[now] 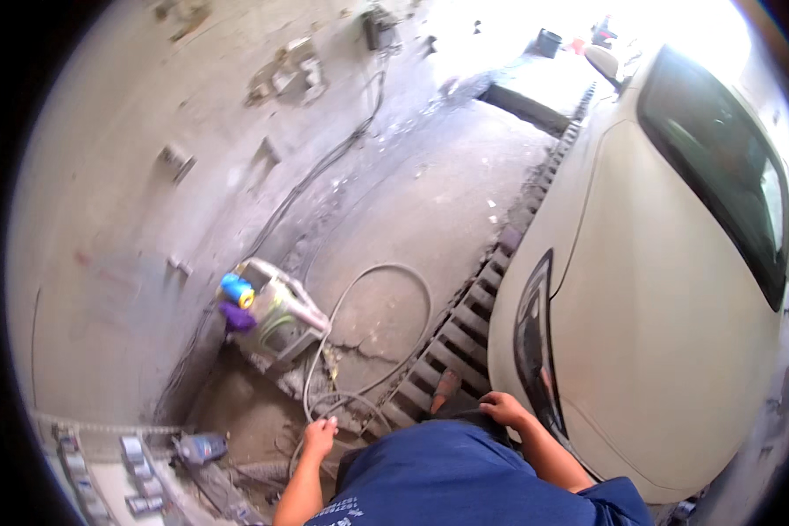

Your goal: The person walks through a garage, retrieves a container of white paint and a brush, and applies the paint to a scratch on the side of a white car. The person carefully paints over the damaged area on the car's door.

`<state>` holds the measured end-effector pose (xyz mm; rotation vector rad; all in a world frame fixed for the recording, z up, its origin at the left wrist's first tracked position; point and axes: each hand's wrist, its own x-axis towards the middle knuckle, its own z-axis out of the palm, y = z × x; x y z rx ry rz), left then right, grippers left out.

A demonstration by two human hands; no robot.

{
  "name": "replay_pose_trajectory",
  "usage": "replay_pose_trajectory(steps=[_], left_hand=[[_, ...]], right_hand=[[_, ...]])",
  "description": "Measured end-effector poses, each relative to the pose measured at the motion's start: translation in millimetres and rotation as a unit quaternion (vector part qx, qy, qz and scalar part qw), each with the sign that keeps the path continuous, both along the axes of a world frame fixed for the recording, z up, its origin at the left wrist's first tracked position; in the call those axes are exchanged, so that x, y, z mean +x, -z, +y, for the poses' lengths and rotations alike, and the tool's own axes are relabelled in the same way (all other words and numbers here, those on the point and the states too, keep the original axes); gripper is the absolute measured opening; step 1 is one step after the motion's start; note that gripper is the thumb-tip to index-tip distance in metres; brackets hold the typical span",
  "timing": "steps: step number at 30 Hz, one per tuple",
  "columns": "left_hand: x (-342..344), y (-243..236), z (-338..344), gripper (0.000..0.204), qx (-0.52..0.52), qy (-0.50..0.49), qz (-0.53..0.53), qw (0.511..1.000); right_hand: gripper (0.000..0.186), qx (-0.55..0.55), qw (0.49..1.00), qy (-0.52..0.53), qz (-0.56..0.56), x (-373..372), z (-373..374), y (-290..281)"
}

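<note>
My left hand (320, 436) hangs at my left side, its fingers curled closed. The pale hose (431, 307) runs right beside and behind it; whether the fingers hold it or anything else is hidden. At my right side, by the dark trousers (458, 408), is my right hand (502, 409), with loosely bent fingers and nothing visible in them. It is close to the headlight (532, 337) of a beige car (657, 377). Ahead on the left stands a pale boxy machine (298, 324), with the hose looped on the floor beside it.
On the machine lie a blue and yellow can (237, 289) and a purple cloth (238, 317). A slotted floor drain (456, 344) runs along the car. Cables (311, 175) follow the rough wall. A shelf (105, 469) with small items stands lower left. A dark bucket (548, 42) is far ahead.
</note>
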<state>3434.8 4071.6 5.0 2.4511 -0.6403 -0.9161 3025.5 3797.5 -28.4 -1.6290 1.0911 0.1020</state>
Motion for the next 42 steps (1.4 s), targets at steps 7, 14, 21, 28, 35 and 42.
replay_pose_trajectory(steps=[7,14,21,28,35,42], left_hand=[[55,-40,-139,0.052,-0.067,-0.006,-0.031,0.997],[144,-34,-284,0.029,-0.164,0.115,-0.018,0.980],[251,-67,-480,0.018,-0.173,0.193,0.078,0.963],[294,-142,-624,0.033,-0.097,0.402,0.151,0.898],[311,-173,-755,0.042,0.028,0.561,0.053,0.826],[326,-182,-895,0.046,0.126,0.575,0.019,0.808]], right_hand=[[0.035,0.027,0.998,-0.058,-0.024,92,-131,-33],[0.039,0.105,0.994,-0.018,0.022,173,-223,-37],[0.042,0.010,0.989,-0.004,0.150,241,-327,-28],[0.039,-0.004,0.981,0.169,0.099,290,-411,-83],[0.038,0.063,0.950,0.287,0.108,279,-497,-66],[0.040,0.057,0.956,0.281,0.061,247,-634,-17]])
